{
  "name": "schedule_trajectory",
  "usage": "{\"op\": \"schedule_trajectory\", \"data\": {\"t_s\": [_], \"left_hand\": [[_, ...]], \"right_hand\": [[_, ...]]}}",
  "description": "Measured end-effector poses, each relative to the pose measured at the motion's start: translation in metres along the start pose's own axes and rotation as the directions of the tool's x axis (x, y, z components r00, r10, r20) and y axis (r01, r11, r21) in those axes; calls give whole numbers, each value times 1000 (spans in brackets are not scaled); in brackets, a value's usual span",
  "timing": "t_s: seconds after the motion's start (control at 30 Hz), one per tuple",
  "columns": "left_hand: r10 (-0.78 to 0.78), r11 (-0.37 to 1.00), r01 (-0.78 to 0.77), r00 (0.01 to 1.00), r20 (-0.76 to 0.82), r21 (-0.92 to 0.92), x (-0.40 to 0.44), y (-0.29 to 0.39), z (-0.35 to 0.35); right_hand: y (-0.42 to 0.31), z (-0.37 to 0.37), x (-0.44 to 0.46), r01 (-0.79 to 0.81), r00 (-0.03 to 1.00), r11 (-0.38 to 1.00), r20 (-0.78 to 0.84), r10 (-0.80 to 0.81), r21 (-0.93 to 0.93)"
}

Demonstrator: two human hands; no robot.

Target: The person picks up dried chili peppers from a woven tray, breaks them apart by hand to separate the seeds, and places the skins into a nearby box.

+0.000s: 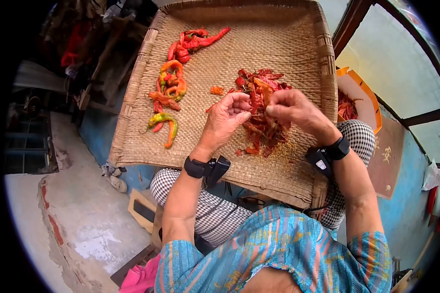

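Observation:
A pile of dried red chili peppers, torn and wrinkled, lies on the woven tray under both hands. My left hand is closed, its thumb and fingers pinching a piece of dried red chili pepper at the near-left of the pile. From the other side, my right hand pinches the same chili, thumb against forefinger. The fingertips are close together but apart. Pale yellow seeds are scattered below the pile, toward my lap.
Fresher red peppers, curled orange peppers and a green-orange pepper lie along the tray's left side. One orange scrap sits alone. An orange-edged box with dried chilies stands beyond the right rim. The tray rests over my knees.

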State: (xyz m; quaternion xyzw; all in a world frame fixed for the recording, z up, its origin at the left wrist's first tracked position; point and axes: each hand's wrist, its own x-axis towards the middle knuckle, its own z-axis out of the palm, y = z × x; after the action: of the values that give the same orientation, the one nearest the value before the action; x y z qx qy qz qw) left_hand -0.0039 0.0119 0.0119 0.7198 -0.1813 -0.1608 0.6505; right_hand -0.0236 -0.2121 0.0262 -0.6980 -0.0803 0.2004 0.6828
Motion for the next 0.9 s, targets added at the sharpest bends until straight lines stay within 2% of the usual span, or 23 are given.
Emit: {"op": "schedule_trajectory", "data": {"t_s": [0.03, 0.07, 0.1, 0.13, 0.2, 0.23, 0.27, 0.3, 0.33, 0.37, 0.4, 0.43, 0.47, 0.5, 0.53, 0.6, 0.67, 0.7, 0.73, 0.8, 0.87, 0.9], "left_hand": [[6, 1000, -6, 1000, 1, 3, 2, -3, -2], [-28, 1000, 28, 999, -19, -5, 3, -7, -4], [-65, 998, 65, 997, -38, -16, 5, -10, -5], [-67, 998, 67, 997, -32, -16, 5, -12, -4], [-28, 998, 29, 999, -18, 64, 6, -15, -2], [-26, 998, 27, 1000, -12, 65, 6, -13, 1], [-15, 986, 16, 1000, -6, 168, 4, -8, 5], [-5, 963, 5, 1000, 0, 269, 3, -5, 9], [-4, 963, 2, 1000, 5, 269, 4, -2, 10], [96, 912, -74, 995, -35, 405, 5, 0, 11], [200, 834, -139, 978, -59, 535, 6, 1, 10], [218, 759, -132, 974, -58, 637, 9, -2, 4], [217, 757, -134, 975, -52, 640, 13, -4, 0], [215, 727, -113, 974, -69, 677, 17, -5, -4], [215, 696, -91, 973, -86, 712, 20, -7, -7], [180, 697, -70, 980, -79, 713, 25, -16, -9], [224, 665, -140, 974, -17, 734, 29, -30, -8], [260, 592, -165, 966, 6, 789, 29, -30, -4], [261, 592, -164, 965, 5, 789, 30, -28, -5], [202, 667, -158, 979, 27, 728, 29, -20, -4], [193, 717, -124, 981, -24, 686, 23, -8, 2], [190, 798, -105, 978, -82, 593, 21, -6, 2]], "right_hand": [[3, -11, 0, 88, 996, 992, -31, -85, 90], [1, -19, 0, 80, 987, 962, -156, -40, 261], [-3, -31, -3, 144, 968, 930, -243, -62, 338], [0, -47, -6, 268, 942, 858, -306, -138, 438], [5, -75, -8, 435, 867, 594, -493, -73, 677], [20, -100, -9, 526, 829, 523, -541, -140, 671], [34, -116, -11, 609, 783, 445, -589, -202, 657], [28, -113, -14, 613, 779, 444, -593, -204, 653], [16, -105, -19, 652, 743, 307, -665, -78, 693], [10, -102, -23, 693, 703, 164, -708, 60, 702], [12, -103, -23, 697, 699, 161, -712, 61, 698], [18, -105, -22, 642, 762, 218, -644, -70, 735], [22, -106, -21, 587, 810, 283, -554, -193, 759], [23, -100, -17, 580, 814, 341, -544, -205, 740], [20, -92, -15, 583, 812, 337, -547, -205, 739], [13, -71, -13, 433, 884, 602, -448, -136, 671], [5, -51, -10, 430, 886, 611, -441, -144, 665], [4, -47, -8, 415, 897, 680, -396, -195, 604], [4, -43, -6, 402, 907, 742, -345, -242, 536], [2, -36, -3, 384, 916, 768, -316, -247, 512], [0, -30, 0, 275, 950, 900, -239, -201, 337], [-3, -23, 0, 263, 955, 922, -209, -208, 284]]}}
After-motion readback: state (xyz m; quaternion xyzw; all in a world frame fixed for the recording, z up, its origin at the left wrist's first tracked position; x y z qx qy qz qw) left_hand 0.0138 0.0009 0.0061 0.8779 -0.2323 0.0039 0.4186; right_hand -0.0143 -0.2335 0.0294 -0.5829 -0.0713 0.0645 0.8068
